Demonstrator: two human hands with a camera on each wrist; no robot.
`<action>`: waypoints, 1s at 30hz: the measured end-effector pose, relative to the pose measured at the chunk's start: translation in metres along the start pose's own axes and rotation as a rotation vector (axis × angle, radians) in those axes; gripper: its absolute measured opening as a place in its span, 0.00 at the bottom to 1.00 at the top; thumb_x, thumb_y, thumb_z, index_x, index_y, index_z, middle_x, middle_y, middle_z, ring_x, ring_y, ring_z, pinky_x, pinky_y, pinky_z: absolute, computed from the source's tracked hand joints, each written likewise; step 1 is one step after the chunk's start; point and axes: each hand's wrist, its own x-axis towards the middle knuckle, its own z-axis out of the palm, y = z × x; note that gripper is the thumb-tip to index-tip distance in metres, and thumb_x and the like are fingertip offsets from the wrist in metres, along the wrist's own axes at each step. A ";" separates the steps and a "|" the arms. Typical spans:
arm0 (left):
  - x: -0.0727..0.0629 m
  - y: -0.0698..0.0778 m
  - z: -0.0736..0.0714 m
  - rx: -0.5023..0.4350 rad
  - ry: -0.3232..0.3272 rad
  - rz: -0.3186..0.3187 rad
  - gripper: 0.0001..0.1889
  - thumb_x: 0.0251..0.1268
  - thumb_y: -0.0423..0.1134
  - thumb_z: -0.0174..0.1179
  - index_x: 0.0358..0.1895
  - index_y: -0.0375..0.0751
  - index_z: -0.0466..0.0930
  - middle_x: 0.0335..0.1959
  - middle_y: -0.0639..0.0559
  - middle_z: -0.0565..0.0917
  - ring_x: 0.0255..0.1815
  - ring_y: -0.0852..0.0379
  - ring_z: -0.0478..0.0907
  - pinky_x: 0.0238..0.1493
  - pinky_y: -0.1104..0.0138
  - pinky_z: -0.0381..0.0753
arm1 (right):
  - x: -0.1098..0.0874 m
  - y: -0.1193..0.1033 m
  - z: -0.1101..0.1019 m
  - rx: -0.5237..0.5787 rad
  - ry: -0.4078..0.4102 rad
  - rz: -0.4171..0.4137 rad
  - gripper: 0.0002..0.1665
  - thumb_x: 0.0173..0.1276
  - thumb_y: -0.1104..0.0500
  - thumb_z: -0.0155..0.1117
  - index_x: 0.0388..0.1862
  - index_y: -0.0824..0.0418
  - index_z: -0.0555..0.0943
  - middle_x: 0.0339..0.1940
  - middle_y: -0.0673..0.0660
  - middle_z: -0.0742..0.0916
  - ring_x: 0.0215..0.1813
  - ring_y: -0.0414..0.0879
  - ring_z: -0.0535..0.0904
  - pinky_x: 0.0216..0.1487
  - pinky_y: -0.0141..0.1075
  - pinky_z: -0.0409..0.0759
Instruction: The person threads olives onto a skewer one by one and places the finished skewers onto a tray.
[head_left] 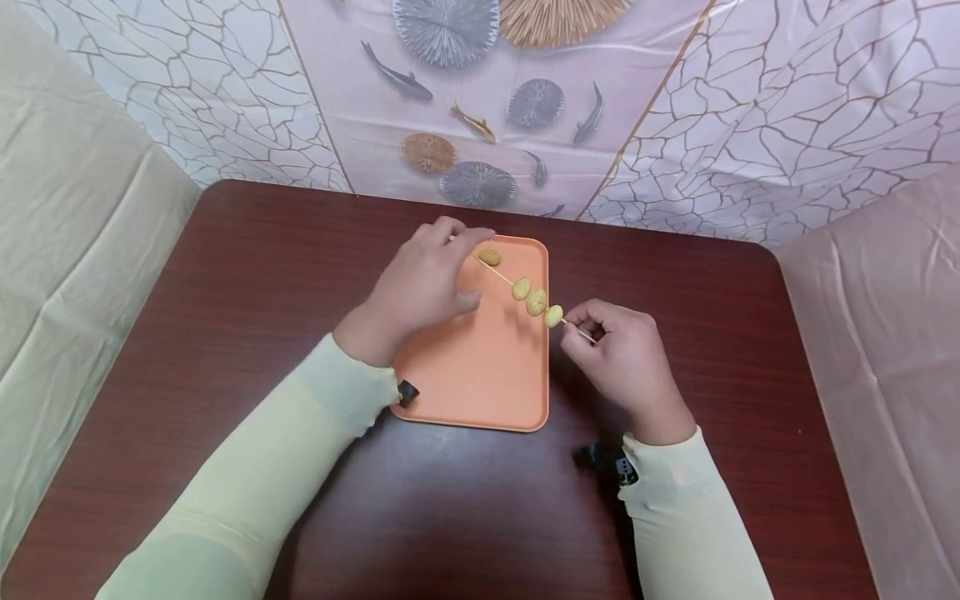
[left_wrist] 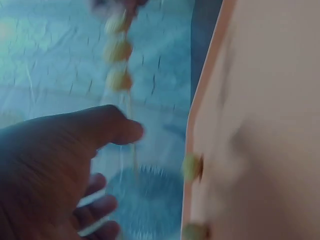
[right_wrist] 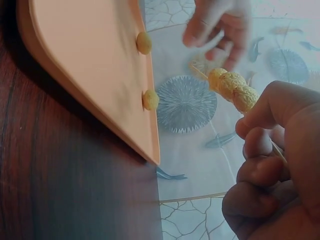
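I've got a thin wooden stick (head_left: 495,271) with 3 yellow balls (head_left: 536,302) threaded on it, held at a slant over the right-hand part of the orange tray (head_left: 480,392), tip pointing away and to the left. My right hand (head_left: 626,354) has the near end pinched between thumb and index finger, just below the nearest ball, other fingers curled in. My left hand (head_left: 420,275) is up by the stick's far end, thumb and fingers spread in a wide loose curve, not gripping anything; I can't tell if a finger is brushing the stick. Both wrist views show 2 loose balls (right_wrist: 144,43) on the tray, sitting along its far edge, near each other but not touching. Tray's flat on a dark reddish-brown table (head_left: 225,333). Pale sleeves (head_left: 307,425) on both arms, with a bit of black gear (head_left: 407,392) poking out at each wrist. Behind the table hangs a cloth (head_left: 480,100) printed with fish and round shapes, cracked-line pattern either side.
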 end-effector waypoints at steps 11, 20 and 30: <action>0.009 -0.047 -0.005 0.112 -0.239 -0.210 0.39 0.64 0.45 0.67 0.82 0.47 0.76 0.70 0.39 0.80 0.65 0.35 0.75 0.70 0.41 0.79 | 0.000 0.001 0.001 0.001 -0.016 0.020 0.08 0.67 0.66 0.69 0.31 0.53 0.88 0.24 0.49 0.83 0.26 0.43 0.74 0.30 0.31 0.70; 0.011 -0.060 0.009 0.120 -0.260 -0.211 0.25 0.67 0.46 0.62 0.67 0.47 0.84 0.53 0.42 0.82 0.54 0.37 0.76 0.57 0.45 0.79 | -0.001 0.001 0.004 0.008 -0.031 0.030 0.08 0.67 0.66 0.70 0.32 0.54 0.88 0.24 0.49 0.83 0.26 0.44 0.74 0.30 0.31 0.70; 0.011 -0.063 0.017 0.115 -0.223 -0.200 0.18 0.70 0.45 0.60 0.60 0.49 0.85 0.43 0.46 0.80 0.50 0.39 0.75 0.53 0.49 0.74 | -0.001 0.000 0.007 -0.001 -0.048 0.030 0.07 0.68 0.65 0.70 0.32 0.53 0.89 0.23 0.48 0.82 0.26 0.43 0.74 0.30 0.33 0.72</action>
